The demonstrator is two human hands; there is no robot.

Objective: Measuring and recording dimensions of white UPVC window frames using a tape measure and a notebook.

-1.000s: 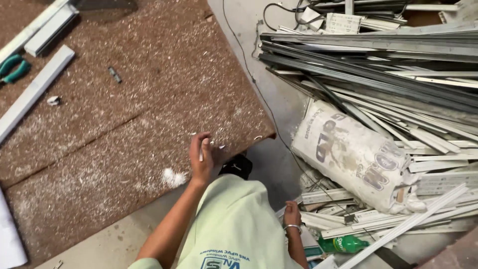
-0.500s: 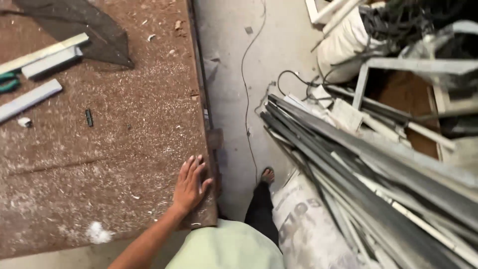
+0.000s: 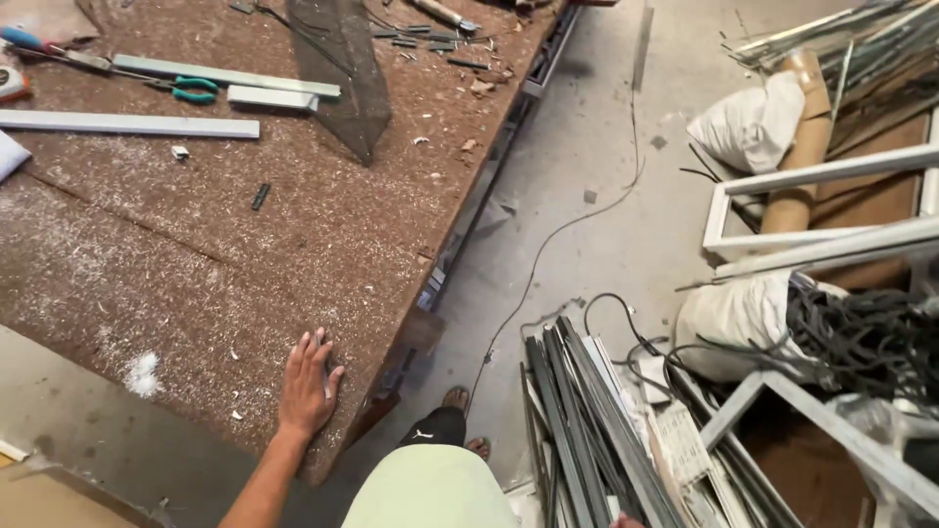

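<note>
my left hand (image 3: 308, 386) lies flat and spread wide, holding nothing, palm down on the brown workbench (image 3: 245, 264) near its corner, apparently bracing me as i lean toward the floor side. my right hand is almost wholly out of view at the bottom edge; i cannot tell its state. just beside my feet, a bundle of grey metal profiles (image 3: 577, 420) lies on the floor. well apart from my left hand, at the bench's far side, rest a long aluminium strip (image 3: 127, 124) and green-handled pliers (image 3: 186, 90).
</note>
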